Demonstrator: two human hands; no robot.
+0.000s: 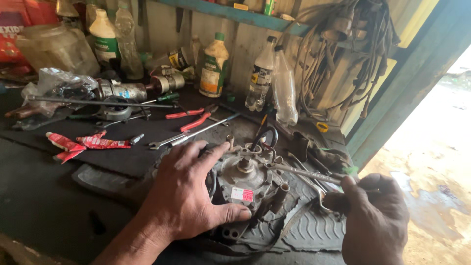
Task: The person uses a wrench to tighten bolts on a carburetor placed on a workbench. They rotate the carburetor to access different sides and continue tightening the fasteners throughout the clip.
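Note:
A grey metal engine part point(248, 179), round and bolted, with a small red and white sticker, lies on a ribbed rubber mat point(314, 228) on the dark workbench. My left hand point(189, 194) lies flat over its left side, thumb along its lower edge, holding it down. My right hand point(373, 216) at the lower right grips the end of a steel spanner point(301, 172). The spanner's far end rests on the top right of the part.
On the bench lie red-handled pliers point(194, 118), another spanner point(196, 133), red squeezed tubes point(83, 143), a long rod point(98, 102) and a cylindrical motor point(132, 90). Plastic bottles point(214, 64) stand along the back wall. Cables point(343, 59) hang at right; the open doorway is beyond.

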